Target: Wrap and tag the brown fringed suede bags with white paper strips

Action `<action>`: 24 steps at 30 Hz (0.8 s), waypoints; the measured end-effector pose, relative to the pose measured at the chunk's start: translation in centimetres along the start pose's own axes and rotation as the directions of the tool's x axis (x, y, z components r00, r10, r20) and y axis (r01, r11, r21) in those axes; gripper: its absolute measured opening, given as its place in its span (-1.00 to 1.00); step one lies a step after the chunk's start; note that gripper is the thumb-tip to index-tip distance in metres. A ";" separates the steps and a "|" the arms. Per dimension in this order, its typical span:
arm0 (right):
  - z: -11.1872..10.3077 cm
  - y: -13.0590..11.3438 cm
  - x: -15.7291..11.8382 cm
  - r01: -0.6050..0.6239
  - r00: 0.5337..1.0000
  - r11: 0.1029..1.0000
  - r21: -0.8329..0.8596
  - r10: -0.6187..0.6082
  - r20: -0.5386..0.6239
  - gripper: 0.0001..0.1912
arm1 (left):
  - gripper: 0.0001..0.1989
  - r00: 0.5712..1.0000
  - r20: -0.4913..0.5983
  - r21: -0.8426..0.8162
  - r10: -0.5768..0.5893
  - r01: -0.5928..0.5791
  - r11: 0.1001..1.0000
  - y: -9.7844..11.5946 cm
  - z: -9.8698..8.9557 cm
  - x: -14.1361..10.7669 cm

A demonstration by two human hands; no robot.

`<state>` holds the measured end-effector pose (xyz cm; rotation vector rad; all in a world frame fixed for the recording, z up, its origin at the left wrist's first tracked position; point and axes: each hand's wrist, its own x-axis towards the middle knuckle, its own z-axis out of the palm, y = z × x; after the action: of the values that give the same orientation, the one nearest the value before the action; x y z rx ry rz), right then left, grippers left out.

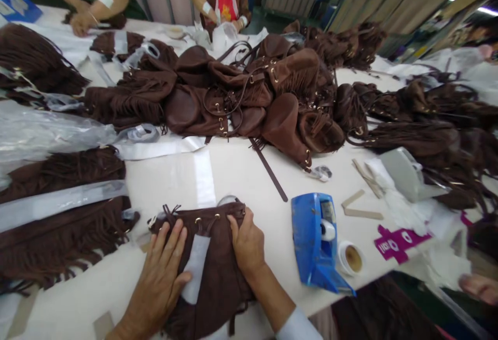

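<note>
The bag (223, 277) lay flat on the worktop (268, 174), at six o'clock. A pale strip (197, 267) was on its front, but its top was open to view. The grip of the left hand (157, 277) was spread flat, fingers toward one o'clock. The right hand (249, 244) pinched the bag's top corner, reaching toward eleven. A band (66, 198) crossed the fringe (78, 231) at nine. The pile (233, 85) at twelve looked mostly bare, so plenty seemed left.
</note>
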<state>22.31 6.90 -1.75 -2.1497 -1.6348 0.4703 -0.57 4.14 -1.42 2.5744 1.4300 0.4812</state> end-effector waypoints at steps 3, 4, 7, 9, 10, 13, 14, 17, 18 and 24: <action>-0.3 0.2 0.0 0.027 0.999 0.997 -0.073 -0.025 0.029 -0.38 | -0.28 1.000 0.014 -0.014 0.027 -0.027 1.000 0.0 -0.4 0.0; -0.9 0.2 -0.1 0.015 0.999 0.997 -0.074 -0.012 0.044 -0.40 | -0.28 0.999 0.007 -0.018 0.034 -0.034 0.999 -0.1 -0.5 0.0; -3.6 -0.2 -1.2 -0.034 0.996 0.998 -0.054 0.038 0.077 -0.44 | -0.30 0.999 -0.024 -0.028 0.047 -0.047 0.998 -0.1 -0.5 -0.2; -5.3 -0.6 -2.7 -0.083 0.991 0.996 -0.020 0.084 0.102 -0.34 | -0.30 0.998 -0.042 -0.032 0.056 -0.057 0.998 -0.1 -0.4 -0.3; -5.8 -0.8 -3.7 -0.114 0.986 0.994 0.004 0.112 0.122 -0.28 | -0.31 0.997 -0.044 -0.033 0.058 -0.059 0.998 -0.1 -0.5 -0.3; -5.5 -1.3 -6.4 -0.177 0.977 0.982 0.071 0.167 0.130 -0.15 | -0.34 0.996 -0.055 -0.040 0.071 -0.073 0.997 -0.1 -0.6 -0.3; -5.0 -1.5 -7.1 -0.173 0.981 0.982 0.080 0.165 0.097 -0.13 | -0.34 0.995 -0.055 -0.040 0.079 -0.081 0.996 -0.1 -0.7 -0.3; -3.0 -1.4 -8.3 -0.092 0.995 0.994 0.051 0.094 -0.032 -0.12 | -0.33 0.993 -0.051 -0.034 0.106 -0.108 0.994 -0.5 -0.8 -0.3; -2.5 -1.2 -8.4 -0.054 0.997 0.998 0.027 0.056 -0.055 -0.14 | -0.32 0.993 -0.044 -0.033 0.112 -0.114 0.993 -0.7 -0.8 -0.2; -1.6 -0.1 -8.7 0.112 0.993 0.956 -0.272 -0.115 0.006 -0.28 | -0.30 0.990 -0.050 -0.027 0.130 -0.131 0.991 -1.4 -0.5 -0.2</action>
<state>20.75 -1.62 -0.13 -2.2256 -1.9001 0.2097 -2.00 4.68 -1.43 2.6610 1.2636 0.5816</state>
